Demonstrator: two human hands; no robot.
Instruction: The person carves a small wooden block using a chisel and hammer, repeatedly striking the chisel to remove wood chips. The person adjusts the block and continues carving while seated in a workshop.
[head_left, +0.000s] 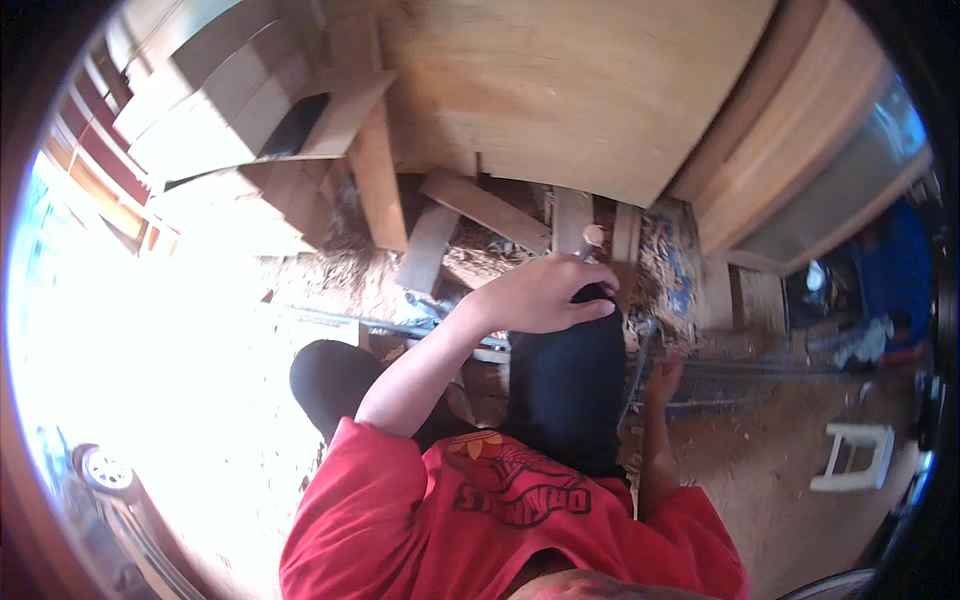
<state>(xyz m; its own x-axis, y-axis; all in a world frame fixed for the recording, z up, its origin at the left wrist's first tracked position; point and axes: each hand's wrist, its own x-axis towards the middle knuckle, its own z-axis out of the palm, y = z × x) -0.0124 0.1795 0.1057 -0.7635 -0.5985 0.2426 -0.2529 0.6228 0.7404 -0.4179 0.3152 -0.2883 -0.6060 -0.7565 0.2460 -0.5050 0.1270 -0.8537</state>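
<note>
My left hand [560, 293] rests over my bent right knee, with its thumb and fingers apart. Just beyond its knuckles a small pale round end [594, 236] shows; whether it touches the fingers I cannot make out. Low beside my right thigh hangs my right hand [664, 378], in shadow and blurred. Next to it runs a thin grey strip [637, 375], slanting along the leg; I cannot tell if the hand holds it. Several loose boards [490, 210] lie on the ground ahead of my knees.
A large plywood panel [570, 90] stands in front. Stacked boards [225, 110] with a dark flat object [294, 125] are at the left. A wooden frame [790, 130] leans at the right, above a white stool [855, 458]. Wood shavings [665, 265] litter the ground.
</note>
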